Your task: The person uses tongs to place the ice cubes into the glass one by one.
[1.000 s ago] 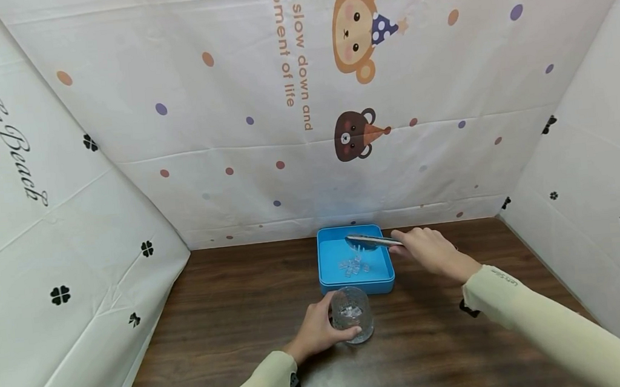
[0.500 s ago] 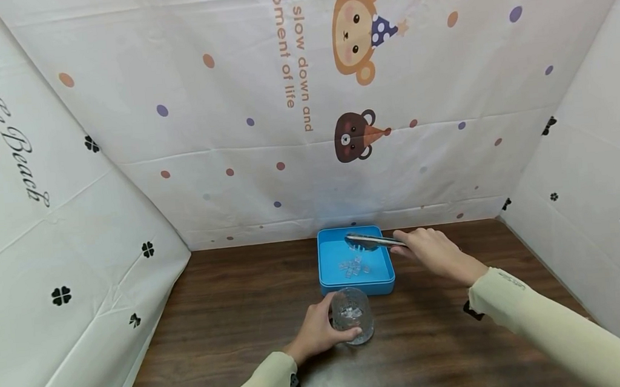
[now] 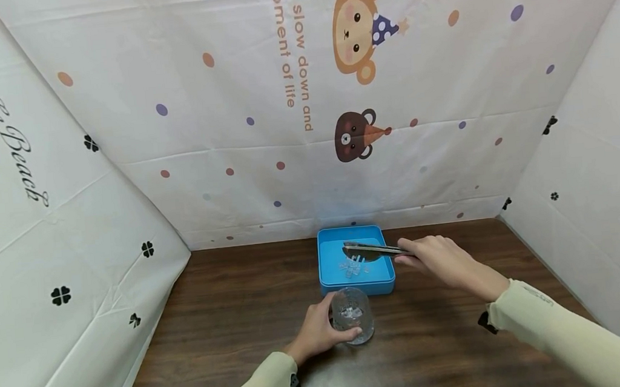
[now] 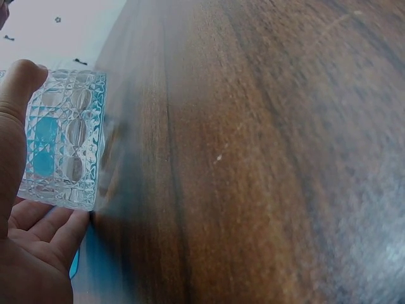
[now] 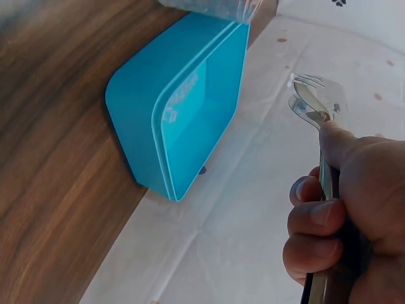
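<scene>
My left hand holds a clear cut-glass tumbler standing on the table, thumb on the near side and fingers behind. Several small clear pieces, like ice cubes, show inside it. My right hand grips metal serving tongs, one arm ending in fork tines and the other in a rounded spoon. Their tip hangs over a light-blue square box, where several clear cube-like pieces lie on the bottom. A see-through shape shows by the tip in the right wrist view; I cannot tell whether it is a gripped piece.
The box stands at the back of the dark wooden table, right behind the tumbler. A white printed cloth hangs behind the table, with further cloth at both sides.
My right hand has drawn back toward me and slightly right, and the tongs have come nearer the front of the box. The left hand and tumbler have stayed still.
</scene>
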`<state>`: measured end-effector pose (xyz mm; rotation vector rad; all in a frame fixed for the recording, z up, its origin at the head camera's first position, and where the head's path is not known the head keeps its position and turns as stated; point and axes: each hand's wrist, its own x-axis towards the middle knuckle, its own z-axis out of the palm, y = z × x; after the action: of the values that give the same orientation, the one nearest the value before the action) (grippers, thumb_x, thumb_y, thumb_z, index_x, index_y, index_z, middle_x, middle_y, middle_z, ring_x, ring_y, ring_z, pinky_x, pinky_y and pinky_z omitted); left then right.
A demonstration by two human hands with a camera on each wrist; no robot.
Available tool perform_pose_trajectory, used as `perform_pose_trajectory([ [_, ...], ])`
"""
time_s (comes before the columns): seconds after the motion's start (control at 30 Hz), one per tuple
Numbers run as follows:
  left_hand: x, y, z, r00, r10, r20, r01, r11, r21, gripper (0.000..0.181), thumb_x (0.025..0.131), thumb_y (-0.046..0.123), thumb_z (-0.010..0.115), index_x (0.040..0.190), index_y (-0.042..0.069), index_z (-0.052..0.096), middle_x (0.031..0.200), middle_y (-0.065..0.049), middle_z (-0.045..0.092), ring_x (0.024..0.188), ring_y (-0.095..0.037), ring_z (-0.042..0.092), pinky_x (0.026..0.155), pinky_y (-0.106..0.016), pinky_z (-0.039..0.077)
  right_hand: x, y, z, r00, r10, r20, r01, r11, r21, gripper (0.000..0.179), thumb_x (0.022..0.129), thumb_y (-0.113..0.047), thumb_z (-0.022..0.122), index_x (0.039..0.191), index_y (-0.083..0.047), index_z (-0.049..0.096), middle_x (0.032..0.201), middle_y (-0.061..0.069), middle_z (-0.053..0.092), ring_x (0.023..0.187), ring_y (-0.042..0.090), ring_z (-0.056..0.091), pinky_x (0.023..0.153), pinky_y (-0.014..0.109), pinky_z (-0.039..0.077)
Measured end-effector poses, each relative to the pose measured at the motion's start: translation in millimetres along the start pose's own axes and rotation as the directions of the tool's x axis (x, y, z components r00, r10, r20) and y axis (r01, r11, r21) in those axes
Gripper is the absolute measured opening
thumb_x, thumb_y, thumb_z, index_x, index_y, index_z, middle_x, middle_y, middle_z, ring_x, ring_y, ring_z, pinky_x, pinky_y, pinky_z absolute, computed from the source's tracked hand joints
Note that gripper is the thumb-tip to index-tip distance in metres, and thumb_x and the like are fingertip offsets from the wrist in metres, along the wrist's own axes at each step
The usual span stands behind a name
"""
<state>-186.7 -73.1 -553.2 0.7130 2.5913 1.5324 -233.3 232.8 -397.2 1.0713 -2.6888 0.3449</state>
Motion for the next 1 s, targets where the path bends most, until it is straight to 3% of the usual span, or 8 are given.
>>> perform_pose_trajectory([
  [0.33,0.3,1.6,-1.6,1.000,0.008,-0.003,-0.008,1.000,0.016,0.075,0.083,0.047,0.085,0.142,0.015,0.053,0.124,-0.004,0.069,0.106,-0.011,0.068,0.086,-0.026,0.056,-16.0,-15.4,2.2,0.997,-0.078,-0.006,0.078,0.996,0.032,0.025,0.097,-0.022,0.073,0.086,-0.021,0.051,0.060,-0.018,0.030,0.048,-0.004,0.027,0.046,0.020,0.023],
  [0.73,-1.0,0.5,-0.7,1.000,-0.003,-0.004,0.003,0.999,0.032,0.076,0.083,0.049,0.084,0.143,0.015,0.052,0.118,-0.001,0.070,0.097,-0.005,0.068,0.082,-0.026,0.057,-20.3,-23.9,9.8,0.994,-0.086,0.061,0.084,0.996,0.033,0.024,0.099,-0.026,0.071,0.086,-0.022,0.051,0.059,-0.019,0.033,0.046,-0.003,0.028,0.046,0.020,0.021],
  [1.0,-0.8,1.1,-0.9,1.000,0.019,-0.008,-0.019,0.999,0.031,0.075,0.083,0.047,0.084,0.143,0.015,0.052,0.120,-0.003,0.070,0.096,-0.005,0.068,0.080,-0.025,0.056,-21.1,-25.0,11.4,0.993,-0.100,0.058,0.098,0.995,0.035,0.025,0.099,-0.027,0.070,0.085,-0.022,0.050,0.059,-0.019,0.032,0.046,-0.003,0.026,0.046,0.020,0.020],
])
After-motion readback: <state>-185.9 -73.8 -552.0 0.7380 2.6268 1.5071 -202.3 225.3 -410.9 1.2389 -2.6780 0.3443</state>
